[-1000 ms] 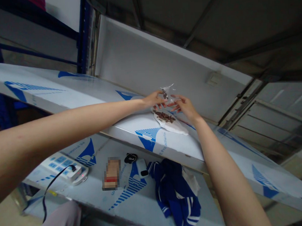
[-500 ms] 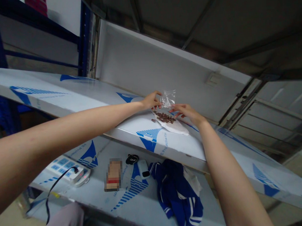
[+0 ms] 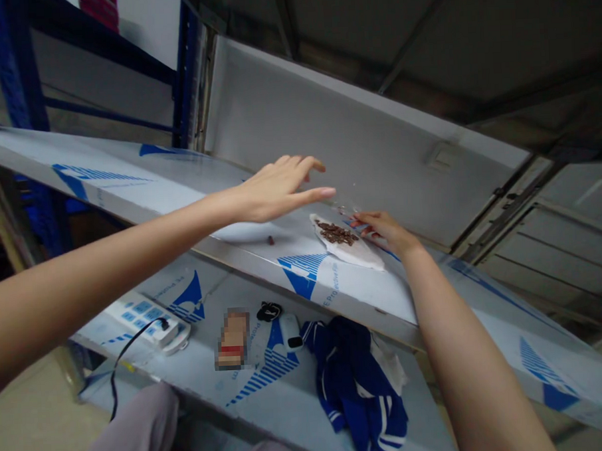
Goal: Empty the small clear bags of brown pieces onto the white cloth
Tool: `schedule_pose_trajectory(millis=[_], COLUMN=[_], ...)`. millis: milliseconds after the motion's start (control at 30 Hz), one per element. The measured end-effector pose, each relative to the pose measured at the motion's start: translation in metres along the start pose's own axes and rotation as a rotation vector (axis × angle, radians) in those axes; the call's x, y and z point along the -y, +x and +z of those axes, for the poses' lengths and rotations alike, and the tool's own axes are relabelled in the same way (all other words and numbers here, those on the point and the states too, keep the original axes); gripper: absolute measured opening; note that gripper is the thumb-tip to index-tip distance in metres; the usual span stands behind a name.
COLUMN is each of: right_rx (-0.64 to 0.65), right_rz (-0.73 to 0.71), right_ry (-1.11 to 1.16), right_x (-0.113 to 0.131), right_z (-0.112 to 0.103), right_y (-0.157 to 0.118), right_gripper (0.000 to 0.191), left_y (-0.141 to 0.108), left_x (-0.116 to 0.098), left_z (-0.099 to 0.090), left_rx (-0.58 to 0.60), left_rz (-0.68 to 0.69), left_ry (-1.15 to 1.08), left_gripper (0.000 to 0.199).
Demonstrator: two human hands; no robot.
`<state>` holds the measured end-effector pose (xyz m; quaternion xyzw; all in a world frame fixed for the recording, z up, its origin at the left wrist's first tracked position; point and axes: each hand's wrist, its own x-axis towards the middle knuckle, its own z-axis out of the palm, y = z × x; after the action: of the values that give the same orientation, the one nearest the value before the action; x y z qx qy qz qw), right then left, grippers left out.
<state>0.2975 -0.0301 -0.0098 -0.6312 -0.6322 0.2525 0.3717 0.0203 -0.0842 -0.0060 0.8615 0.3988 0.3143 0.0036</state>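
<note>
My left hand [image 3: 284, 188] is raised above the upper shelf, its fingers stretched out and the thumb apart, with nothing in it. Below its wrist a small brown piece [image 3: 270, 240] lies alone on the shelf. A heap of small brown pieces [image 3: 335, 232], like beans or seeds, sits on a white paper sheet [image 3: 359, 255]. My right hand [image 3: 384, 230] is beside the heap's right end, fingertips closed on the edge of a clear plastic bag [image 3: 344, 209]. Most of that bag is hard to make out.
Film with blue print covers the upper shelf [image 3: 247, 254]. On the lower level are a power strip [image 3: 148, 322] with a black cord, a pixelated object [image 3: 233, 340], a black item [image 3: 269, 311], a white device [image 3: 290, 331] and a blue garment [image 3: 355, 383].
My left hand has let go of the clear bag and moved left and up, its fingers spreading. My right hand stays by the bag, which now shows lower and less spread.
</note>
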Motion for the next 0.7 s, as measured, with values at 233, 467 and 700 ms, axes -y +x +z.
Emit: schedule_pose_trajectory(millis=[233, 467, 700], right_rx=[-0.017, 0.048, -0.016], right_rz=[0.057, -0.016, -0.058], right_ry=[0.095, 0.07, 0.068], right_x=[0.001, 0.0, 0.006], right_z=[0.001, 0.0, -0.003], right_y=[-0.001, 0.0, -0.004], right_gripper=[0.013, 0.016, 0.016], left_y=[-0.064, -0.053, 0.005], left_x=[0.024, 0.029, 0.017], left_z=[0.003, -0.013, 0.011], left_rx=[0.505, 0.476, 0.394], left_rz=[0.106, 0.093, 0.214], left_ry=[0.052, -0.101, -0.13], left_gripper=[0.055, 0.049, 0.051])
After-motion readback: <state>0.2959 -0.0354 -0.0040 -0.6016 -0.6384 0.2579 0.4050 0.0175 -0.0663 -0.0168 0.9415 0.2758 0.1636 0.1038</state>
